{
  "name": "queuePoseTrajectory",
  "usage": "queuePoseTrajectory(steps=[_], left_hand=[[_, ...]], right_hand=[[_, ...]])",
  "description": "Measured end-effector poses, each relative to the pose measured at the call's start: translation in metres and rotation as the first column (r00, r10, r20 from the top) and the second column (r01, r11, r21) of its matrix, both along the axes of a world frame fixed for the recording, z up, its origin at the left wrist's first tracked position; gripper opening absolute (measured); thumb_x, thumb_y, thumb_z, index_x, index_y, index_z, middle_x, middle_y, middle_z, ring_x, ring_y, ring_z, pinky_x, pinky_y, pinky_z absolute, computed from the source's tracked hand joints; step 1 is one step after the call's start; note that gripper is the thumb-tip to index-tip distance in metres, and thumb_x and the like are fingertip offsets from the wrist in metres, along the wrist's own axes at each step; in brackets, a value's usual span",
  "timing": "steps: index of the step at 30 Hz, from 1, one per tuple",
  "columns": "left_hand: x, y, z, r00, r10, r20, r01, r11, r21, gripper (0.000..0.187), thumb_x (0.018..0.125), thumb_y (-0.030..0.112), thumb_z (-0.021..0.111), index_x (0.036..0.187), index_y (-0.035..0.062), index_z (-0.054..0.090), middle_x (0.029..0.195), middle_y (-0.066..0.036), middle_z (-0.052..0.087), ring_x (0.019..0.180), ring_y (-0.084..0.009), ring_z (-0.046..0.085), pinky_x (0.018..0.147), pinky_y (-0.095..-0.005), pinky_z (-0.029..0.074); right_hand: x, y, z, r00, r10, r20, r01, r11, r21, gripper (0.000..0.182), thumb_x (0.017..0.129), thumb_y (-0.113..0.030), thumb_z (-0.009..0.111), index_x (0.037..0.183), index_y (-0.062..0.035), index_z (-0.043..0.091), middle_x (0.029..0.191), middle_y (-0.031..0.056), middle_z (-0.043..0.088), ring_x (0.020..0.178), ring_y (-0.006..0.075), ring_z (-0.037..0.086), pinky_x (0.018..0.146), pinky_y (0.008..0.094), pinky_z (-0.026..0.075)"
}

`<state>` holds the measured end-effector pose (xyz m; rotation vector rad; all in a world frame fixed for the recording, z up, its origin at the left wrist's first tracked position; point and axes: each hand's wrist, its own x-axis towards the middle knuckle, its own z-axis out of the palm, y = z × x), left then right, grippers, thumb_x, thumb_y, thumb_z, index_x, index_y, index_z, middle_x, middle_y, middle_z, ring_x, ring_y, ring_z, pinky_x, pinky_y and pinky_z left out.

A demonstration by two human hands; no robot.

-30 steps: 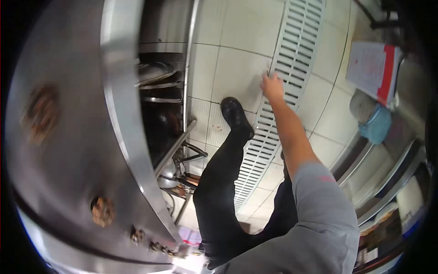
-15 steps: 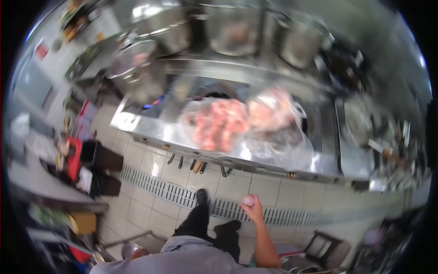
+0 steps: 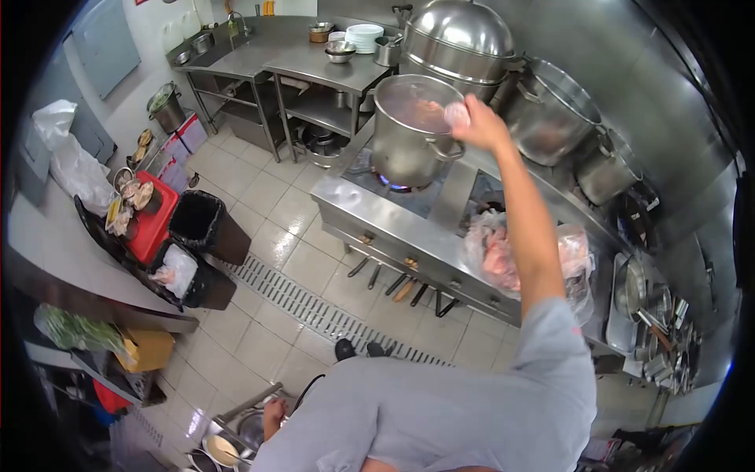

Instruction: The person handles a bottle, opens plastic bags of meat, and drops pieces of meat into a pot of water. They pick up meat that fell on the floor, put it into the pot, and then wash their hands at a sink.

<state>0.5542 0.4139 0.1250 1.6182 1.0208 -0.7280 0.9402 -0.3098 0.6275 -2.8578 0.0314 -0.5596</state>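
My right hand point(image 3: 481, 124) reaches out at the far rim of a tall steel stockpot point(image 3: 405, 149), closed around a small, pale pinkish round thing point(image 3: 456, 116) whose kind I cannot make out. Steamy liquid fills the pot, with reddish-brown pieces point(image 3: 429, 110) near its surface. A blue flame point(image 3: 395, 186) burns beneath it. Low at the left, my left hand point(image 3: 274, 411) hangs near a metal bowl point(image 3: 252, 430); its fingers are too small to read. Under my right forearm, bags of raw meat point(image 3: 497, 253) lie on the stove, partly hidden by the arm.
A domed steamer point(image 3: 460, 39) and large steel pots point(image 3: 550, 110) stand along the stove's back. Several handles stick out below the stove front point(image 3: 377, 236). Black bins point(image 3: 197, 218) flank the floor drain point(image 3: 299, 303). Pans and utensils point(image 3: 657, 330) crowd the right side.
My right hand has risen from over the floor drain to the stockpot's rim, still with the pale round thing. The view has swung left, and my left hand shows more plainly.
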Motion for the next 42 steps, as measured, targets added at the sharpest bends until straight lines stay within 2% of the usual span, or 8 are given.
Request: queuePoseTrajectory(steps=[8, 15, 24, 27, 29, 32, 34, 42], left_hand=[[0.27, 0.064, 0.092, 0.914, -0.049, 0.402, -0.009, 0.99, 0.142, 0.024, 0.088, 0.028, 0.059, 0.102, 0.0086, 0.06, 0.077, -0.004, 0.061, 0.055, -0.0092, 0.049, 0.043, -0.0231, 0.035], [0.34, 0.101, 0.034, 0.953, -0.002, 0.304, -0.033, 0.994, 0.109, 0.02, 0.088, 0.025, 0.057, 0.095, 0.0071, 0.059, 0.069, -0.004, 0.058, 0.053, -0.0106, 0.048, 0.043, -0.0244, 0.036], [0.305, 0.06, -0.004, 0.962, 0.224, -0.156, -0.212, 0.973, 0.093, 0.019, 0.084, 0.024, 0.053, 0.081, 0.007, 0.062, 0.062, -0.008, 0.057, 0.052, -0.0156, 0.051, 0.044, -0.0318, 0.039], [0.363, 0.07, -0.038, 0.863, 0.456, -0.216, -0.448, 0.89, 0.086, 0.021, 0.083, 0.024, 0.052, 0.077, 0.0068, 0.063, 0.061, -0.01, 0.057, 0.052, -0.0173, 0.052, 0.044, -0.0341, 0.04], [0.429, 0.099, -0.025, 0.975, -0.214, 0.055, 0.174, 0.898, 0.405, 0.035, 0.077, 0.032, 0.045, 0.068, 0.004, 0.064, 0.069, -0.019, 0.06, 0.054, -0.0281, 0.056, 0.055, -0.0441, 0.044], [0.562, 0.128, 0.0, 0.812, 0.581, 0.063, -0.582, 0.793, 0.182, 0.021, 0.076, 0.021, 0.059, 0.084, 0.0037, 0.067, 0.068, -0.009, 0.064, 0.052, -0.0182, 0.055, 0.049, -0.0361, 0.045], [0.625, 0.177, -0.043, 0.967, 0.055, 0.247, -0.163, 0.884, 0.439, 0.028, 0.078, 0.028, 0.061, 0.087, 0.0024, 0.067, 0.072, -0.01, 0.066, 0.062, -0.0199, 0.06, 0.058, -0.036, 0.048], [0.947, 0.247, 0.079, 0.86, 0.038, 0.509, -0.247, 0.903, 0.351, 0.033, 0.078, 0.027, 0.064, 0.101, 0.0028, 0.065, 0.095, -0.018, 0.067, 0.091, -0.0296, 0.065, 0.082, -0.0355, 0.05]], right_hand=[[0.158, 0.017, 0.01, 0.86, -0.327, -0.393, 0.163, 0.904, -0.395, 0.066, 0.062, -0.034, 0.073, 0.121, -0.0122, 0.05, 0.115, 0.0162, 0.06, 0.106, 0.0339, 0.059, 0.088, 0.0428, 0.049], [0.228, 0.033, 0.028, 0.762, -0.397, -0.512, 0.033, 0.813, -0.582, 0.033, 0.064, -0.016, 0.073, 0.095, -0.0084, 0.068, 0.099, 0.0162, 0.066, 0.097, 0.0337, 0.062, 0.085, 0.0417, 0.05], [0.452, 0.256, 0.212, 0.971, 0.13, -0.201, -0.202, 0.896, -0.395, 0.028, 0.072, -0.004, 0.068, 0.099, -0.0035, 0.059, 0.092, 0.0096, 0.058, 0.073, 0.022, 0.053, 0.07, 0.0332, 0.046], [0.569, 0.321, 0.192, 0.901, 0.348, -0.258, -0.42, 0.847, -0.326, 0.027, 0.072, -0.002, 0.068, 0.098, -0.0025, 0.059, 0.089, 0.01, 0.058, 0.069, 0.0209, 0.052, 0.067, 0.0322, 0.046], [0.635, 0.382, 0.168, 0.821, 0.479, -0.311, -0.564, 0.765, -0.311, 0.027, 0.071, -0.002, 0.069, 0.097, -0.0012, 0.06, 0.088, 0.0111, 0.06, 0.068, 0.0213, 0.054, 0.065, 0.032, 0.047], [0.706, 0.448, 0.13, 0.713, 0.528, -0.461, -0.66, 0.727, -0.187, 0.026, 0.07, -0.004, 0.07, 0.095, -0.0013, 0.063, 0.086, 0.0131, 0.061, 0.07, 0.0239, 0.059, 0.065, 0.0338, 0.049], [0.749, 0.465, 0.098, 0.655, 0.541, -0.527, -0.683, 0.722, -0.108, 0.027, 0.071, -0.007, 0.071, 0.096, -0.0013, 0.063, 0.087, 0.0133, 0.061, 0.07, 0.0249, 0.059, 0.066, 0.0353, 0.049], [0.908, 0.45, -0.047, 0.615, 0.548, -0.567, -0.513, 0.824, 0.241, 0.026, 0.075, -0.01, 0.069, 0.098, 0.0009, 0.064, 0.083, 0.0069, 0.063, 0.064, 0.0136, 0.056, 0.061, 0.029, 0.047]])
